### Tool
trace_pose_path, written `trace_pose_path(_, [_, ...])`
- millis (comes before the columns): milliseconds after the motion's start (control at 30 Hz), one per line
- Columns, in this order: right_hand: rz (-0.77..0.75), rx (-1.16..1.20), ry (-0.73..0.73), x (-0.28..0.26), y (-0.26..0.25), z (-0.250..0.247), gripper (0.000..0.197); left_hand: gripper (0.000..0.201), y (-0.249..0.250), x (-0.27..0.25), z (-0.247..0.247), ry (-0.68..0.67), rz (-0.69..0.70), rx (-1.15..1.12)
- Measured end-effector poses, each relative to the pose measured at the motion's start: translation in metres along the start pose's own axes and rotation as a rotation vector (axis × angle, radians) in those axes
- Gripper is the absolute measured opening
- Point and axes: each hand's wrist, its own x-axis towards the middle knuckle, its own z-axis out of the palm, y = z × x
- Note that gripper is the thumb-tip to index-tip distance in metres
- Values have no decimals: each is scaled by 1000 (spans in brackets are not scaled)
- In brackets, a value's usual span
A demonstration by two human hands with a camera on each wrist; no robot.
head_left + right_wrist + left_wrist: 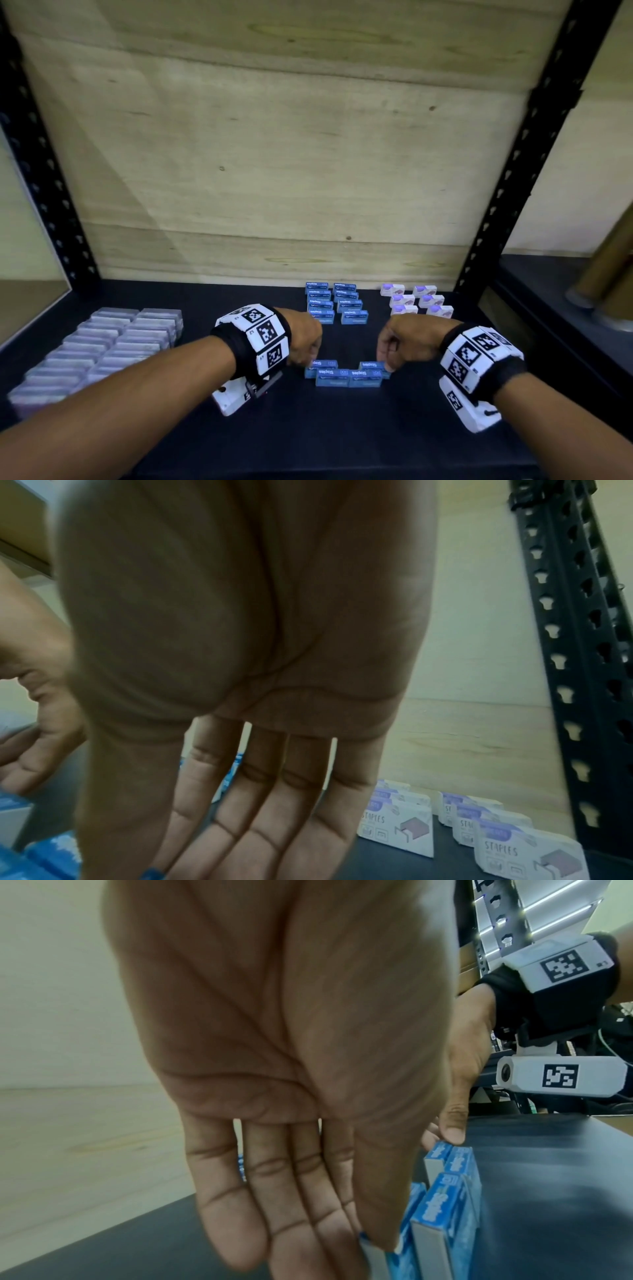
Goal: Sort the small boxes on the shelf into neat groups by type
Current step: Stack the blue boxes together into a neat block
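Four blue staples boxes stand near the front of the dark shelf point(342, 438), two side by side in front point(347, 377) and one behind each end. My left hand point(308, 361) pinches the left rear box point(322, 364) between thumb and fingers; the left wrist view shows that hand point(369, 1245) on the box end. My right hand point(385, 365) pinches the right rear box point(371, 366); in the right wrist view that hand point(164, 864) points down with a blue corner between thumb and fingers. More blue boxes point(337, 305) stand in two columns at the back.
White and purple staples boxes point(416, 301) stand in two columns at the back right, also in the right wrist view point(400, 829). Several clear plastic boxes point(102, 346) fill the left side in two columns. Black perforated uprights point(513, 164) frame the shelf against a wooden back panel.
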Motion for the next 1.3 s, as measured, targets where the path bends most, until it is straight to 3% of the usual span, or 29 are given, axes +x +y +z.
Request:
trace_pose_path(267, [2, 35, -16, -4, 0, -1, 24, 24, -5, 0, 3, 4, 7, -27])
trace_pose_path(533, [11, 19, -77, -6, -11, 5, 49, 65, -1, 8, 10, -11, 37, -63])
trace_pose_path(800, [14, -158, -44, 0, -24, 15, 49, 51, 13, 17, 20, 52, 46, -11])
trace_pose_path(1300, [-27, -180, 2, 3, -37, 17, 40, 39, 15, 28, 22, 108, 93, -46])
